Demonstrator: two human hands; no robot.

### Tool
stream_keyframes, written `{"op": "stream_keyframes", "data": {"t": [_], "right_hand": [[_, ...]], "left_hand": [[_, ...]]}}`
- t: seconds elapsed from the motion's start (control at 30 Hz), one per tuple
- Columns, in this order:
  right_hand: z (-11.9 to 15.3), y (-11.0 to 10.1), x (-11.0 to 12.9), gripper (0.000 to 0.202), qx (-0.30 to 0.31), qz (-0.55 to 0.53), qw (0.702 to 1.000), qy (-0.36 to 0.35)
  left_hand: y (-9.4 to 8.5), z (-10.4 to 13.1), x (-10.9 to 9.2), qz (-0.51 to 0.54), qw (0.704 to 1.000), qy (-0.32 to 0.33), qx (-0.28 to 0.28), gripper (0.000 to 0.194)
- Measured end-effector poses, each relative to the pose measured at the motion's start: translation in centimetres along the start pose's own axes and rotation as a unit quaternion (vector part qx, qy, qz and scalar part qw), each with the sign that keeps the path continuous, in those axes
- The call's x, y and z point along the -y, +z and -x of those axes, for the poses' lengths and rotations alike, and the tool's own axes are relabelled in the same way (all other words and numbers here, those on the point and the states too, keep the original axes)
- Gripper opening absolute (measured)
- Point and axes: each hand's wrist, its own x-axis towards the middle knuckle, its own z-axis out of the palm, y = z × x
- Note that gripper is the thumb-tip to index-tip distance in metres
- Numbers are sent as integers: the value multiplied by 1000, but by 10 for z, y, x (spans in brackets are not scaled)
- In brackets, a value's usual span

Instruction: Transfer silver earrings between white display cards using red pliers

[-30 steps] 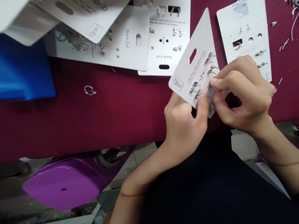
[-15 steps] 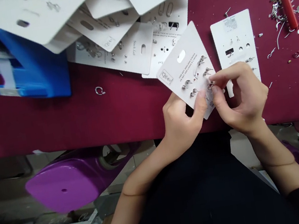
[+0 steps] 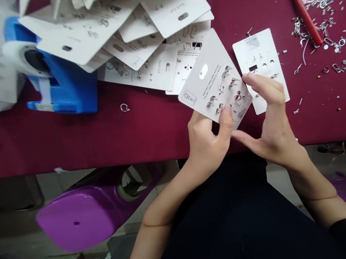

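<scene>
My left hand (image 3: pixel 205 137) grips a white earring card (image 3: pixel 194 84), thumb on its front and fingers behind. Several small silver earring pieces stick out of the card, and its slot and printed lines face up. My right hand (image 3: pixel 271 118) is open at the card's right end, thumb near the bottom corner and fingertips by the right corner. Whether it touches the card I cannot tell. Behind my right fingers a second earring card (image 3: pixel 258 48) lies on the table, partly covered.
A pile of earring cards (image 3: pixel 90 46) lies at the back left, near a blue tape dispenser (image 3: pixel 70 84). Red-handled pliers (image 3: pixel 306 16) and scattered metal findings (image 3: pixel 329 39) are at the right. A purple stool (image 3: pixel 75 219) stands below the table's front edge (image 3: pixel 151 157).
My right thumb and finger have let go of a small silver piece on the card and spread apart. The view has shifted, showing more of the pliers and the dispenser.
</scene>
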Motion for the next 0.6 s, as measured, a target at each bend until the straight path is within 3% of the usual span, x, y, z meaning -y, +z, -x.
{"op": "stream_keyframes", "data": {"t": [0.13,0.3,0.37,0.5,0.6], "right_hand": [[4,2,-3,78,-16,-72,997,0],[8,-12,-9,82,-64,-163,982,67],[10,-27,-16,78,-75,-253,959,100],[12,-63,-37,58,-61,-474,868,136],[16,-89,-51,58,-80,-516,835,173]], "left_hand": [[0,-2,-11,11,999,29,43,30],[2,-3,-21,89,990,42,104,38],[2,-5,-21,126,984,27,126,44],[-2,-12,-14,89,990,20,110,43],[-6,-19,-8,50,994,15,94,42]]}}
